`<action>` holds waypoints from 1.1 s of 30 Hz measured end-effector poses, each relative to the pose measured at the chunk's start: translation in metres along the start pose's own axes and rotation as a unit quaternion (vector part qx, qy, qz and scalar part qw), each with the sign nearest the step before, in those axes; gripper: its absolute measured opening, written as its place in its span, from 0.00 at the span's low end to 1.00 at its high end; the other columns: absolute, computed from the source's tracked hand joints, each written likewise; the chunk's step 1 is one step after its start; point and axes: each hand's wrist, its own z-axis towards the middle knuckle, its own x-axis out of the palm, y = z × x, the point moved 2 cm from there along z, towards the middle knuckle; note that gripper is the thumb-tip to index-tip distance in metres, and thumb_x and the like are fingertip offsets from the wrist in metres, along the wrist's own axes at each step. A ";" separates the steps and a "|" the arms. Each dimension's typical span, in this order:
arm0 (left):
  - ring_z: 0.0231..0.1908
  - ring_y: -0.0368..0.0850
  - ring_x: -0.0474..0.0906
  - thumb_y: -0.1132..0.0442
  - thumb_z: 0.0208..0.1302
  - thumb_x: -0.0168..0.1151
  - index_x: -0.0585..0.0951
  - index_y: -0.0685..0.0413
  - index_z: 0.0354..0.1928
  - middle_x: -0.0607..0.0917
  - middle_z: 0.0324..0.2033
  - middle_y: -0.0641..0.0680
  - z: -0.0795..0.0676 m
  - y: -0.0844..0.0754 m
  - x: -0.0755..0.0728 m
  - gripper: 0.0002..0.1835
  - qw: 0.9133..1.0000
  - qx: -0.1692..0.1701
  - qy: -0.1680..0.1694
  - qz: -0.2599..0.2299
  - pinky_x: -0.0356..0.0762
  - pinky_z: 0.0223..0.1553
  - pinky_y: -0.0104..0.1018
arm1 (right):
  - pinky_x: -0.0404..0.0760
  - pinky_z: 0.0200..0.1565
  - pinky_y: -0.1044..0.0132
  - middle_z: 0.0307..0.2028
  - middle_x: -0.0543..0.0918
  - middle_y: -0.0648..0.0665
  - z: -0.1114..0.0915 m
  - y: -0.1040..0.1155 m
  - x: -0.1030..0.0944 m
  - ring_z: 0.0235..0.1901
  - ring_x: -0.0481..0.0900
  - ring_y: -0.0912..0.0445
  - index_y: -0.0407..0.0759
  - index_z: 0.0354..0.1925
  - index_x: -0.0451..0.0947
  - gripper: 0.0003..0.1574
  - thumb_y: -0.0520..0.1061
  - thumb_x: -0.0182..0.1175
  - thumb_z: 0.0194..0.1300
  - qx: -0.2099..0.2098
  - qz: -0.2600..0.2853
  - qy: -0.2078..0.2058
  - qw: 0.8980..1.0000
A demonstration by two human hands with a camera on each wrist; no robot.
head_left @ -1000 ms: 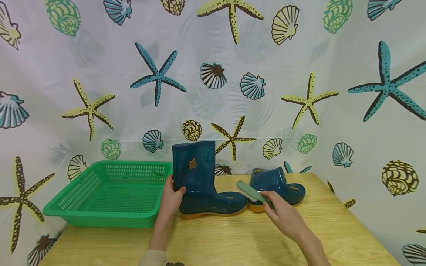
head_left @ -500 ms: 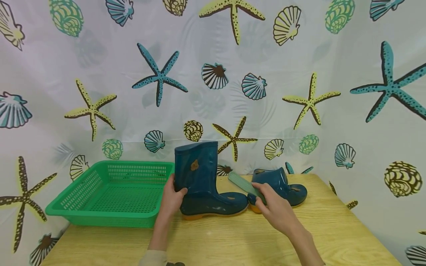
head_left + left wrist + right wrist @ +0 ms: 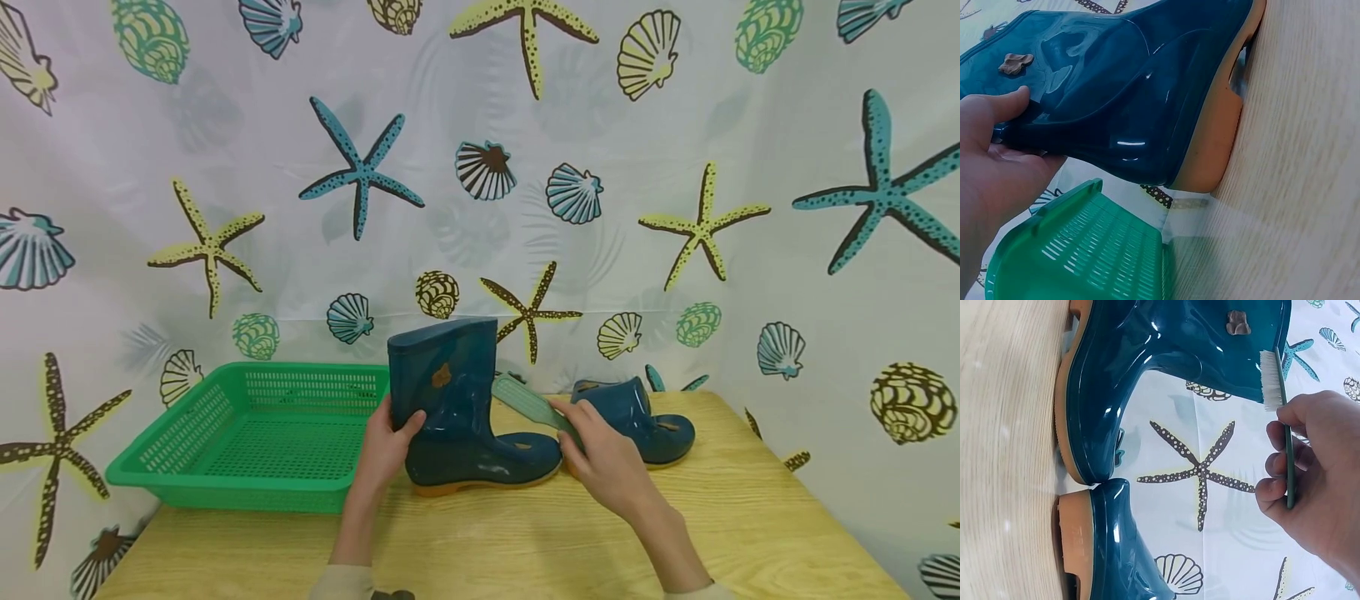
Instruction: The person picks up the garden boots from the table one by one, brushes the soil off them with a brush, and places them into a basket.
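Observation:
A glossy dark-blue rain boot with an orange-tan sole stands on the table, toe pointing right. My left hand grips its shaft from behind, thumb on the near side below a brown patch. In my right hand is a green brush, held by its handle. Its white bristles are right at the shaft's front, near the top edge, in the right wrist view. A second blue boot rests to the right, its shaft slumped over and its heel close against the first boot's toe.
A green perforated plastic basket stands at the left, beside the left hand. Behind and at the sides hangs a white curtain printed with starfish and shells. The light wooden table has its right edge beyond the second boot.
My right hand has carried the brush left and upward, from over the second boot to the first boot's shaft. The shaft now leans slightly, its top edge tilted. My left hand keeps its grip.

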 end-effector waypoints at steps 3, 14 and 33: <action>0.61 0.63 0.75 0.64 0.71 0.59 0.67 0.60 0.69 0.76 0.63 0.66 -0.001 -0.001 0.000 0.27 1.000 -0.007 0.000 0.000 0.73 0.62 0.59 | 0.59 0.16 0.73 0.36 0.72 0.52 0.002 0.003 0.001 0.18 0.56 0.68 0.50 0.66 0.72 0.25 0.42 0.57 0.73 -0.014 -0.005 -0.006 1.000; 0.60 0.63 0.76 0.65 0.70 0.61 0.69 0.64 0.66 0.78 0.61 0.67 -0.003 -0.003 -0.002 0.25 1.000 -0.008 -0.002 0.018 0.73 0.62 0.59 | 0.59 0.18 0.76 0.43 0.79 0.50 0.015 0.019 0.007 0.19 0.59 0.68 0.51 0.65 0.74 0.26 0.44 0.61 0.70 -0.082 -0.023 -0.045 0.995; 0.56 0.61 0.79 0.66 0.70 0.61 0.72 0.64 0.62 0.80 0.57 0.66 -0.001 0.000 -0.003 0.21 1.000 0.002 0.007 0.004 0.76 0.59 0.56 | 0.58 0.19 0.76 0.36 0.77 0.49 0.048 0.036 0.015 0.20 0.61 0.64 0.51 0.63 0.77 0.27 0.41 0.65 0.66 -0.160 -0.050 -0.079 0.983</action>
